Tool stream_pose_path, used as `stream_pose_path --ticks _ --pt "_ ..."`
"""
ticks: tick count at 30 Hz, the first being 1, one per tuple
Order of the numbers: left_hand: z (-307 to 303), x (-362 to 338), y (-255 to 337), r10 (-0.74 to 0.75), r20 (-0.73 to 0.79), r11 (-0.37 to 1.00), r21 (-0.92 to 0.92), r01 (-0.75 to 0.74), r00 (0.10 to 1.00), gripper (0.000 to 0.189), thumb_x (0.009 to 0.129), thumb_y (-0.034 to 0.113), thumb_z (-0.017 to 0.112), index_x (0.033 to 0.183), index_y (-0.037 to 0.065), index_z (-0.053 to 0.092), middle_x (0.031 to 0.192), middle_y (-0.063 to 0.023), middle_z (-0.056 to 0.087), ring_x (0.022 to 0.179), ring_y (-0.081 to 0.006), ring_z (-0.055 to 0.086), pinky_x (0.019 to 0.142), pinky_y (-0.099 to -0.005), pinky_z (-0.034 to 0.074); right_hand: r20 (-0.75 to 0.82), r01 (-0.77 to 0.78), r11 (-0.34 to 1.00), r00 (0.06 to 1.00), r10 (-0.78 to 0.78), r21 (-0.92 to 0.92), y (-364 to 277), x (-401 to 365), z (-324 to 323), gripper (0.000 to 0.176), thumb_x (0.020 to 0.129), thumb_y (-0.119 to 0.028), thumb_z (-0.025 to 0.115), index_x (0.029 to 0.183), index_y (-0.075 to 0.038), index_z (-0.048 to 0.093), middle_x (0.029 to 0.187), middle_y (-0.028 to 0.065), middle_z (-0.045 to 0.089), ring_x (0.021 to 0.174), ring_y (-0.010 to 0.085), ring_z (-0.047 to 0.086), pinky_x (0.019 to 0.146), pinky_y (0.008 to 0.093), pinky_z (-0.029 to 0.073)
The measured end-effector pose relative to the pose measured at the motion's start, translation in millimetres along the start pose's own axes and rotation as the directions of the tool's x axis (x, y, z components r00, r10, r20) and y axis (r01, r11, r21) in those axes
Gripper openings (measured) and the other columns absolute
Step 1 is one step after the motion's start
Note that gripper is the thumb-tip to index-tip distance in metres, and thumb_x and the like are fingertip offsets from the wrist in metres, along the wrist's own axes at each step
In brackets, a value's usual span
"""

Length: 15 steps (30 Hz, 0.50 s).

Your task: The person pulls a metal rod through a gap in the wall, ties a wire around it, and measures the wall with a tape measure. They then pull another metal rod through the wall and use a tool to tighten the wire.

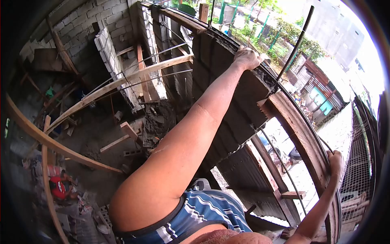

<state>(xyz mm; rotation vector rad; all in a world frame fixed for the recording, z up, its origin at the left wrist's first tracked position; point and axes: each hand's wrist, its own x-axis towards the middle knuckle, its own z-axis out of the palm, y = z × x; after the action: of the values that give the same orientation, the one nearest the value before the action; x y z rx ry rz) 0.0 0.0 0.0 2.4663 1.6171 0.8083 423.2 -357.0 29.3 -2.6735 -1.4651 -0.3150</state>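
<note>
My left hand (247,58) is closed over the top edge of the dark concrete wall (227,93), at the upper middle of the view. Lower on the right, my right hand (335,162) grips the dark outer edge beside a long wooden beam (298,132). The beam starts near the wall's right end and runs down to the lower right. A thin dark rebar (298,40) sticks up between my two hands. Whether anything small lies under the fingers of either hand is hidden.
Left and below are wooden braces (118,83), a curved-looking plank (53,142) and block walls (115,18). A person in red (61,187) is at the lower left. Wire mesh (355,162) stands at the right, and a corrugated metal sheet (243,175) hangs below the wall.
</note>
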Motion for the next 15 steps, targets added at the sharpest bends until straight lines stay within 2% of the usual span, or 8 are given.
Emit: stream_pose_path --ticks 2,6,8,15 --pt "0.4 -1.3 1.3 0.006 -0.065 1.000 0.003 -0.005 0.998 0.066 0.096 0.053 0.035 0.114 0.001 0.071 0.125 -0.0201 0.065 0.125 -0.0286 0.057 0.115 -0.0424 0.026 -0.010 0.027 1.000 1.000 -0.027 0.012 2.2 0.4 -0.1 0.037 0.089 -0.036 0.066 0.095 0.000 0.070 0.094 0.0273 0.068 0.089 0.0443 0.065 0.082 0.0497 0.048" --pt "0.3 -3.1 -2.8 0.025 -0.057 1.000 0.006 -0.025 0.998 0.065 0.096 0.052 0.034 0.114 0.001 0.071 0.123 -0.0197 0.066 0.123 -0.0282 0.058 0.113 -0.0419 0.027 0.001 0.011 1.000 1.000 -0.011 0.005 -4.8 -3.8 1.1 0.037 0.089 -0.035 0.065 0.094 0.001 0.070 0.094 0.0273 0.068 0.089 0.0442 0.065 0.082 0.0498 0.047" --pt "-2.0 -1.7 -1.4 0.007 -0.016 0.999 0.033 -0.007 1.000 0.059 0.096 0.054 0.038 0.118 0.011 0.071 0.129 -0.0180 0.063 0.127 -0.0287 0.054 0.113 -0.0397 0.029 -0.012 0.031 0.999 0.999 -0.031 0.038 0.5 -0.9 3.8 0.037 0.089 -0.036 0.065 0.093 0.001 0.070 0.093 0.0274 0.068 0.089 0.0443 0.065 0.081 0.0496 0.047" --pt "-0.9 0.3 -1.8 0.015 0.007 0.998 0.058 -0.016 1.000 0.057 0.097 0.054 0.036 0.120 0.017 0.071 0.130 -0.0168 0.063 0.129 -0.0281 0.053 0.114 -0.0409 0.028 -0.038 0.040 0.998 0.999 -0.038 0.039 0.2 -1.0 3.1 0.037 0.089 -0.035 0.066 0.092 0.002 0.070 0.092 0.0276 0.068 0.088 0.0445 0.064 0.081 0.0494 0.047"
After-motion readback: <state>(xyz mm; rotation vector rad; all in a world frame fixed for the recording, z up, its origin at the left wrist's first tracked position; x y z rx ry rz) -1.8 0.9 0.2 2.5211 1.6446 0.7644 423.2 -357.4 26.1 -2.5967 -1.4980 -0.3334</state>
